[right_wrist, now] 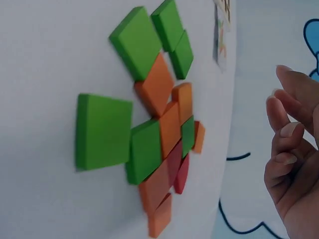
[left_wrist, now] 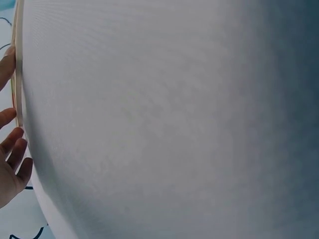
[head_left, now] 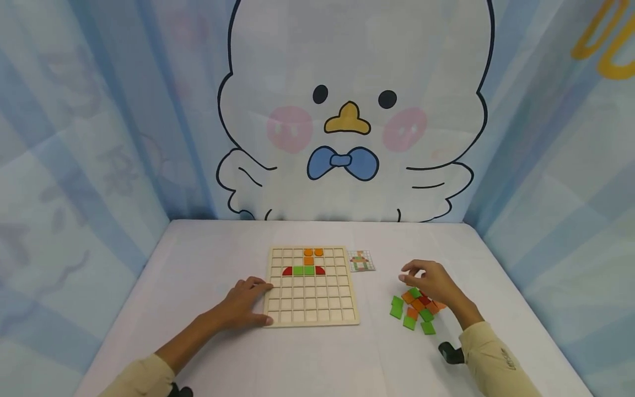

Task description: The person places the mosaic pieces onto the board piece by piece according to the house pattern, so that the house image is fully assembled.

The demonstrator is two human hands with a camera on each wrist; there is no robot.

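- Touching the left edge of the wooden board [head_left: 311, 305], the left hand [head_left: 244, 304] lies with thumb and fingers spread apart; light, even pressure here should keep the board from sliding.
- Hovering above the loose tiles [head_left: 418, 305], the right hand [head_left: 430, 280] has its fingers loosely bent, thumb and fingertip near each other, with nothing visible between them.
- Below the right hand and toward the wearer, the tiles lie flat in green, orange and red, some touching. Pinching one from the outer edge by opposite sides would likely disturb its neighbours least.
- Between the hands, the board carries two orange circles [head_left: 308, 252], an orange square [head_left: 309, 261], and two green squares [head_left: 298, 271] with a rounded red piece [head_left: 288, 271] at each end. Any tile lowered into a cell calls for corners squared to the ridges.
- Beyond the right hand, on its left, a printed card [head_left: 361, 261] sits just beside the board, showing a coloured figure on a grid.
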